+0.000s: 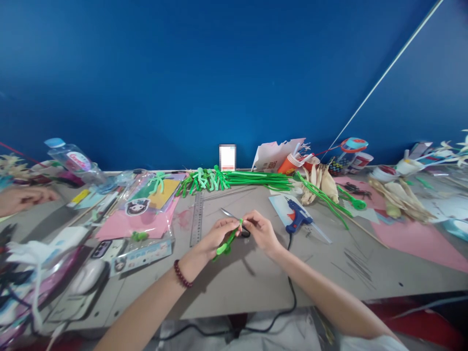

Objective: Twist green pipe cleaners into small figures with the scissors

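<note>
My left hand [215,237] is closed round a short green pipe cleaner piece [227,241] that slants down to the left. My right hand [260,230] pinches the upper end of the same piece, and a dark handle of a pair of scissors [234,218] shows between the two hands, its blades pointing up-left on the grey table [256,278]. A beaded bracelet sits on my left wrist.
A metal ruler [197,218] lies left of my hands, a blue glue gun [297,216] right of them with its cord running to the front edge. Green pipe cleaners [256,178] lie at the back. Pink paper and packets sit left; another person's hand [22,199] is far left.
</note>
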